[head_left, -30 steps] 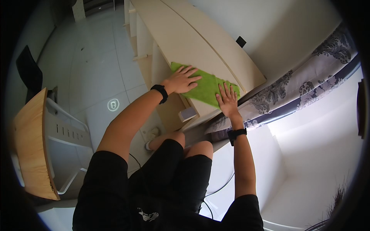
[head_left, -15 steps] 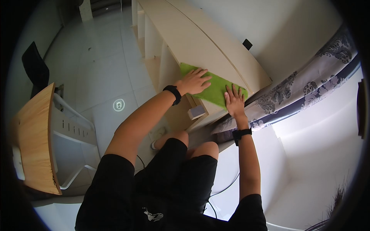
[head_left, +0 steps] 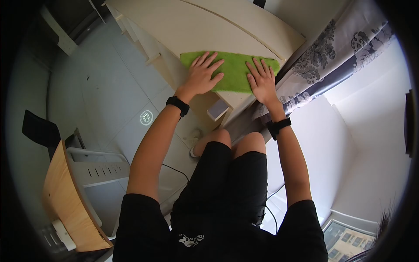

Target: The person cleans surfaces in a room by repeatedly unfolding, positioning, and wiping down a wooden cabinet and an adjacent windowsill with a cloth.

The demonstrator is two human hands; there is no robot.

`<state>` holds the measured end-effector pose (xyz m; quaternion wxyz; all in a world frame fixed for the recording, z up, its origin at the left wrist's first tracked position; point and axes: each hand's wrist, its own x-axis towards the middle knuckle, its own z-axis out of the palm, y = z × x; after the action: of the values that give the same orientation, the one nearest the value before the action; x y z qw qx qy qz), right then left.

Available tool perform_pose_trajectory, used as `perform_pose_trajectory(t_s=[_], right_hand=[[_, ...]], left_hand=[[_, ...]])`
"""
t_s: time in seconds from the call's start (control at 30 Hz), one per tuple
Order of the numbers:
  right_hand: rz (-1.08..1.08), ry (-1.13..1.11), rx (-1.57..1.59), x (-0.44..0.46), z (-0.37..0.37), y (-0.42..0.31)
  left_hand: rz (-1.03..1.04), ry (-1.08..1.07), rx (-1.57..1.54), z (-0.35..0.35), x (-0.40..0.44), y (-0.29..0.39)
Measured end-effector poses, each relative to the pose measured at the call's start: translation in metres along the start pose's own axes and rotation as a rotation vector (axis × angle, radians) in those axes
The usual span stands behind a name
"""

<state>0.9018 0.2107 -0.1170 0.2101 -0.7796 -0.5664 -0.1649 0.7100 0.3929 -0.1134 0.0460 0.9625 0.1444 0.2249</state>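
A green cloth (head_left: pixel 233 74) lies spread across the pale cabinet top (head_left: pixel 218 32), close to its near end. My left hand (head_left: pixel 203 74) rests flat on the left part of this cloth, fingers spread and thumb out to the right. On the cloth's right part lies my right hand (head_left: pixel 262 82), its fingers stretched out and slightly apart. Neither hand grips anything. Each wrist wears a black band. Below the cloth's front edge, a small box-like object (head_left: pixel 218 109) sits in the cabinet's open side.
Patterned curtains (head_left: pixel 314 70) hang close to the right of the cabinet. At lower left stands a table with a wooden top (head_left: pixel 70 196), and a black chair (head_left: pixel 40 131) behind it. A dark cable (head_left: pixel 176 170) runs along the tiled floor (head_left: pixel 109 87).
My view has turned, so cabinet, table and curtains sit differently in frame. Both hands remain flat on the cloth; my left hand's fingers are spread wider, and the cloth appears more fully laid out.
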Motion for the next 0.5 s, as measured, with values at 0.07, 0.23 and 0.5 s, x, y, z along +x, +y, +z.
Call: perform_pose_trajectory(t_s=[0.07, 0.23, 0.5], right_hand=[[0.010, -0.014, -0.016, -0.0022, -0.0022, -0.0016], [0.039, -0.045, -0.022, -0.0040, -0.0033, -0.0025], [0.042, -0.033, -0.008, -0.0113, -0.0055, -0.0047]], left_hand=[[0.017, -0.018, 0.000, -0.0017, 0.0009, -0.0006], [0.049, -0.024, 0.029, -0.0042, 0.0019, 0.0002], [0.024, -0.065, 0.049, -0.0051, -0.0033, 0.0068]])
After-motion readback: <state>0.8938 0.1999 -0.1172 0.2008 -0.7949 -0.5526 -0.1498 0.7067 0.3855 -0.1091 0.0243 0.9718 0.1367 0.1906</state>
